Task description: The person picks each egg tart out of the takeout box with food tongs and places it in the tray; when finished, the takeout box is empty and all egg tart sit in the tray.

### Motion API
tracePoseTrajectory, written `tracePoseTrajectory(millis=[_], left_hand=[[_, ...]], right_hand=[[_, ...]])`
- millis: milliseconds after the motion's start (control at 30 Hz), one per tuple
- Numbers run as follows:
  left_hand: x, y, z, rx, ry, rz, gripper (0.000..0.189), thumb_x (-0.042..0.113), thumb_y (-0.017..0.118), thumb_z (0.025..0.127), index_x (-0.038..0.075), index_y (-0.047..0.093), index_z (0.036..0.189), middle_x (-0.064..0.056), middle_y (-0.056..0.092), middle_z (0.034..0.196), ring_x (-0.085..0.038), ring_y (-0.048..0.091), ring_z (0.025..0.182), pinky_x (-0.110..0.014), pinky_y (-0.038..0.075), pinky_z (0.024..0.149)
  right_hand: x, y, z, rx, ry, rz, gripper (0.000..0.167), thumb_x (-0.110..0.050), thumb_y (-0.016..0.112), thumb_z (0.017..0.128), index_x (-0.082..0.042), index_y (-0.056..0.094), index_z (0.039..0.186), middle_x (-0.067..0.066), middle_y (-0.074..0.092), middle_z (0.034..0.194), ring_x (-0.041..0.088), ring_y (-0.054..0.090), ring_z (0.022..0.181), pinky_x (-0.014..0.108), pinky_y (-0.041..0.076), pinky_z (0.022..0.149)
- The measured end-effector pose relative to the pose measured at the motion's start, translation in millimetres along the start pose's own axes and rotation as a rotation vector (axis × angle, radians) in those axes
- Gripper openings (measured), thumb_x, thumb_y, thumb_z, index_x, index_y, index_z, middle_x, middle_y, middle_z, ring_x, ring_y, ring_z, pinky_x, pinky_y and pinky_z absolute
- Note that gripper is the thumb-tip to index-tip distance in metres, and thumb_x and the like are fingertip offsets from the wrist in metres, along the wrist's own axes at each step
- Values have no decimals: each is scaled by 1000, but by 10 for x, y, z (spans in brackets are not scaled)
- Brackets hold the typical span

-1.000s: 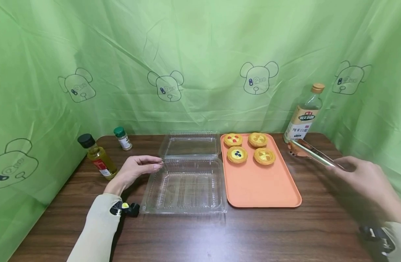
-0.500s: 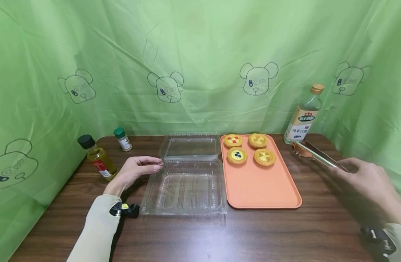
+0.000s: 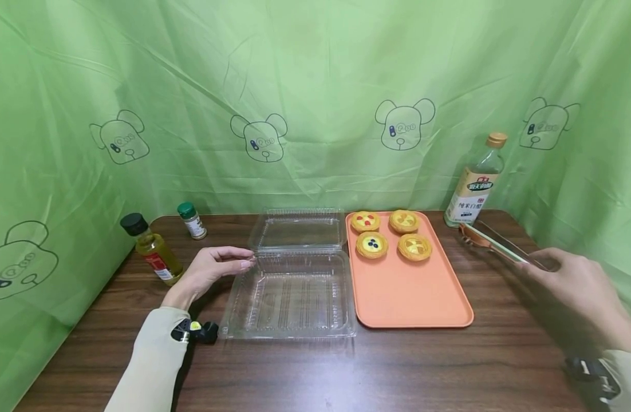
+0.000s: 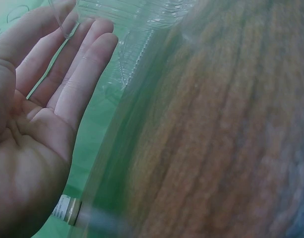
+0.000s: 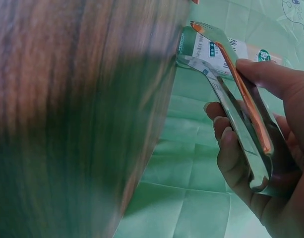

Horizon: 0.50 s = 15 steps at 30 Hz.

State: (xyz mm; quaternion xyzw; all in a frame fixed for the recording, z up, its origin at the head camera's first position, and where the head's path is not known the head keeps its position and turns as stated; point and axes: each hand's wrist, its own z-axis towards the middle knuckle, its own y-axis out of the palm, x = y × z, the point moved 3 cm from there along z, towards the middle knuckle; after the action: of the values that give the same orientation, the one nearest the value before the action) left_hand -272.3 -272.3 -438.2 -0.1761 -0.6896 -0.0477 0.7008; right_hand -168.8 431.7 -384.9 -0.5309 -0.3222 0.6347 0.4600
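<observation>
My left hand (image 3: 208, 271) pinches the left rim of a clear plastic clamshell box (image 3: 295, 297) between thumb and fingers; its lid (image 3: 302, 230) lies folded back behind the base. In my right hand (image 3: 578, 280) is a pair of metal tongs (image 5: 241, 106), gripped between thumb and fingers with the arms a little apart and nothing between the tips. The tong ends (image 3: 472, 234) are right of an orange tray (image 3: 413, 297), near the foot of a vinegar bottle (image 3: 472, 191). On the tray's far half sit several egg tarts (image 3: 372, 245), topped with red pieces, blueberries or yellow fruit.
To the left stand an oil bottle (image 3: 158, 252) with a black cap and a small spice jar (image 3: 193, 221) with a green lid. A green curtain (image 3: 315, 103) hangs behind the wooden table (image 3: 424, 372). The tray stands right against the box's right side.
The tong ends have drawn slightly toward me from the vinegar bottle's base over the last second. The left hand keeps its place at the box.
</observation>
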Motion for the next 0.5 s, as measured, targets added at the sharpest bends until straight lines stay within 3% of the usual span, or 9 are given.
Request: tracePoseTrajectory(millis=[233,500], left_hand=[[8,-8,0,4,-7,44,40,20,85,93,0,75,127,-11,78,120,-21,75,109,-32,60,92],[-5,-10,1,0,-9,13,40,16,84,94,-4,74,128,-12,77,120,-21,75,109,-34,61,92]], right_hand=[[-12,-7,2,-14,-2,-13,47,-46,75,99,-4,73,120,23,76,97,53,68,88,38,45,58],[-14,-4,1,-15,-7,-23,46,-45,74,99,-4,73,120,23,76,97,52,68,87,38,44,57]])
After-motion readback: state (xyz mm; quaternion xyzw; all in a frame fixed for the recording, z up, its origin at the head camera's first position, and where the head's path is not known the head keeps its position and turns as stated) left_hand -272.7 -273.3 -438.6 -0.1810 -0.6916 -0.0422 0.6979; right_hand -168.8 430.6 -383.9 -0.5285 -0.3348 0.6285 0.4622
